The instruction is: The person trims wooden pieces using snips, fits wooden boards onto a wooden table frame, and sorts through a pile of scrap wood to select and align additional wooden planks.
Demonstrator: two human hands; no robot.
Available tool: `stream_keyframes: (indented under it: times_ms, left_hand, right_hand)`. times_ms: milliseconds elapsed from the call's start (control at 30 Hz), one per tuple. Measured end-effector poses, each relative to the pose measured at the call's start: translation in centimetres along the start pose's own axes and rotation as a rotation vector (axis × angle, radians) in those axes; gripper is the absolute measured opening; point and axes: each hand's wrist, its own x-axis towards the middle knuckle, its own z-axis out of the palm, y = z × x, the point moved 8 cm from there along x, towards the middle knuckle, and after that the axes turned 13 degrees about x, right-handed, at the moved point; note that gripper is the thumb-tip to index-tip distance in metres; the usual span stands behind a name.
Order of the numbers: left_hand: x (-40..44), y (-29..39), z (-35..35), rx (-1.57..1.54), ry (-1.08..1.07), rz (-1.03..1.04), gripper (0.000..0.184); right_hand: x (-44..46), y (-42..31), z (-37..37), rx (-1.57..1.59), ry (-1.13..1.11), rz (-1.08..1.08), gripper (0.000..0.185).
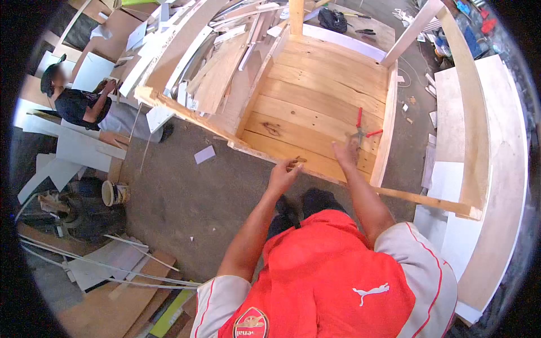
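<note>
Wooden planks [315,84] form the base of a wooden frame [389,101] with upright posts, standing in front of me. Pincers with red handles [360,119] lie on the planks toward the right side. Just short of their metal head is my right hand [346,154], its fingers apart and slightly blurred. I cannot see it gripping the pincers. My left hand [284,176] is at the near edge of the base, fingers curled together. Whatever may be between those fingers is too small to name.
At the left a person [84,104] sits among boards, hands raised. Offcuts [225,73] are piled beyond the frame's left side. A bucket [115,193] stands on the floor at left. Large panels [499,169] lie along the right. A black bag [332,20] rests behind the frame.
</note>
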Motion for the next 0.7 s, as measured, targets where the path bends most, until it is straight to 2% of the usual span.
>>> stream_keyframes:
  times_ms: [67, 167, 267, 367, 400, 500, 567, 700]
  left_hand:
    - [1.3, 0.1, -0.9, 0.016, -0.051, -0.007, 0.048]
    - [2.3, -0.7, -1.4, -0.019, -0.129, -0.013, 0.047]
    - [4.5, -3.8, 1.0, -0.128, -0.224, 0.011, 0.048]
    - [5.4, -4.0, 0.4, -0.095, -0.228, -0.114, 0.051]
    - [5.5, -1.9, -1.1, 0.003, -0.230, -0.090, 0.052]
    - [7.3, -2.3, 0.1, 0.062, -0.248, 0.021, 0.053]
    - [7.6, -2.9, 0.6, -0.001, -0.284, -0.036, 0.054]
    - [7.6, -1.2, -1.4, -0.020, -0.376, -0.120, 0.057]
  right_hand:
    - [3.0, 2.2, 0.0, -0.053, 0.075, 0.152, 0.093]
    - [5.9, 2.5, -2.4, -0.106, 0.158, 0.420, 0.088]
    - [11.1, 5.5, -2.5, -0.117, 0.232, 0.455, 0.085]
    - [11.1, 2.0, -3.4, -0.163, 0.227, 0.430, 0.067]
    - [11.8, 3.0, -2.5, -0.197, 0.250, 0.399, 0.065]
    - [14.7, 5.2, 0.3, -0.248, 0.289, 0.293, 0.052]
    - [14.6, 4.5, 0.6, -0.249, 0.246, 0.209, 0.038]
    - [12.6, 0.6, 1.9, -0.183, 0.267, 0.069, 0.033]
